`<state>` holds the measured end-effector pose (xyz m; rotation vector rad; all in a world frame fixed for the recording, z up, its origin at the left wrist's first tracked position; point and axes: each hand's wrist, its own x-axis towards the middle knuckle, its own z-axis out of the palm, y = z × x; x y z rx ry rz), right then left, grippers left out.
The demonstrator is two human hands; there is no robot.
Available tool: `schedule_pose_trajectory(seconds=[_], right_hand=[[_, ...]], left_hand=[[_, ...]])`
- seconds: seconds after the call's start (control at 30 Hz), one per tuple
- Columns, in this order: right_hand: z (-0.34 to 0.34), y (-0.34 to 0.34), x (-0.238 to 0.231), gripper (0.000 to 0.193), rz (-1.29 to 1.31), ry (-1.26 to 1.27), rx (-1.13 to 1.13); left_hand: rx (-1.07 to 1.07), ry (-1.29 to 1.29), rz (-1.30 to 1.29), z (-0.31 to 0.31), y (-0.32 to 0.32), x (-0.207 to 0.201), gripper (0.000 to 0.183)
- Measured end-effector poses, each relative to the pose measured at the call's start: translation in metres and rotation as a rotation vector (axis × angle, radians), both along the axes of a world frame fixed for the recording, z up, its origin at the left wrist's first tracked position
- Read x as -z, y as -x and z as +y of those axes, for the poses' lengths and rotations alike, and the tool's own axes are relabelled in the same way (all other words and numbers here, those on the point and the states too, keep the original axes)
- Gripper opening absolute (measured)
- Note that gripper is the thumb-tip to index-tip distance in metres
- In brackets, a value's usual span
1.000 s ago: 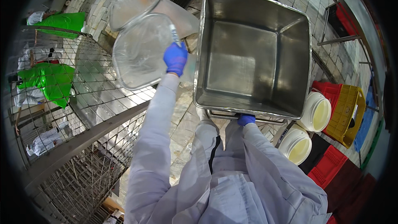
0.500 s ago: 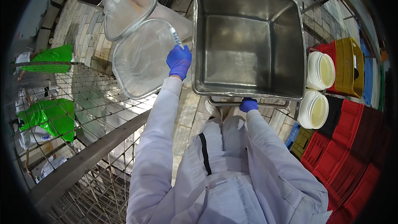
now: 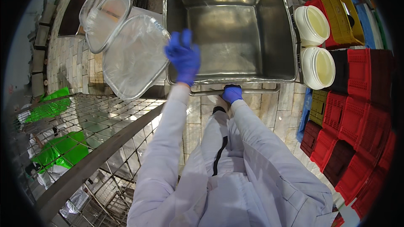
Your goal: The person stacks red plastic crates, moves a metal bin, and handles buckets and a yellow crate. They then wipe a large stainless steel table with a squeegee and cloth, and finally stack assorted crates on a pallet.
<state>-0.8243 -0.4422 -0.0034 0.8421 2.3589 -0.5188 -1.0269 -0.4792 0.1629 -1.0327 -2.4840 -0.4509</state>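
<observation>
Before me stands a deep, square stainless steel tub (image 3: 223,38) with a tubular handle bar (image 3: 256,91) along its near side. My right hand (image 3: 232,93), gloved in blue, is closed around that bar. At the tub's left edge my left hand (image 3: 184,59), also in a blue glove and slightly blurred, has its fingers spread and nothing in them. Just left of this hand is a bin lined with clear plastic (image 3: 134,56); the fingertips come near its rim. Behind it stands another bin with a clear liner (image 3: 108,22).
To the right are two white buckets (image 3: 323,67), a yellow crate (image 3: 340,14) and stacked red crates (image 3: 365,105). A wire mesh barrier with a metal rail (image 3: 105,155) runs along my left, with people and green sheets (image 3: 63,151) beyond it. Tiled floor (image 3: 194,130) shows near my feet.
My left hand has let go of the near lined bin's rim and opened, moving over the tub's left edge. The view has shifted; my right hand stays on the handle bar.
</observation>
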Motion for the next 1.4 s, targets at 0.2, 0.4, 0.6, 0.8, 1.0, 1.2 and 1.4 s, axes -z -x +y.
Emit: schedule_pose_trajectory(seconds=[0.2, 0.4, 0.6, 0.8, 1.0, 1.2, 1.4], right_hand=[[-0.036, -0.012, -0.014, 0.027, 0.048, 0.036, 0.056], [-0.067, -0.044, -0.002, 0.029, 0.053, 0.1, 0.105], [-0.113, -0.087, -0.02, 0.026, 0.049, 0.116, 0.032], [-0.164, -0.146, -0.009, 0.033, 0.059, 0.156, 0.003], [-0.223, -0.205, 0.048, 0.037, 0.084, 0.107, -0.004], [-0.291, -0.275, 0.028, 0.043, 0.042, 0.167, -0.074], [-0.333, -0.344, -0.017, 0.043, 0.007, 0.481, 0.011]], left_hand=[[0.334, 0.5, -0.634, -0.042, -0.117, 0.084, 0.046], [0.322, 0.507, -0.617, -0.076, -0.153, 0.085, 0.041], [0.304, 0.477, -0.482, -0.133, -0.202, 0.116, 0.028], [0.269, 0.519, -0.485, -0.18, -0.263, 0.112, 0.02], [0.295, 0.499, -0.418, -0.236, -0.32, 0.113, 0.02], [0.326, 0.623, -0.481, -0.302, -0.384, 0.131, 0.022], [0.314, 0.51, -0.516, -0.365, -0.442, 0.136, 0.019]])
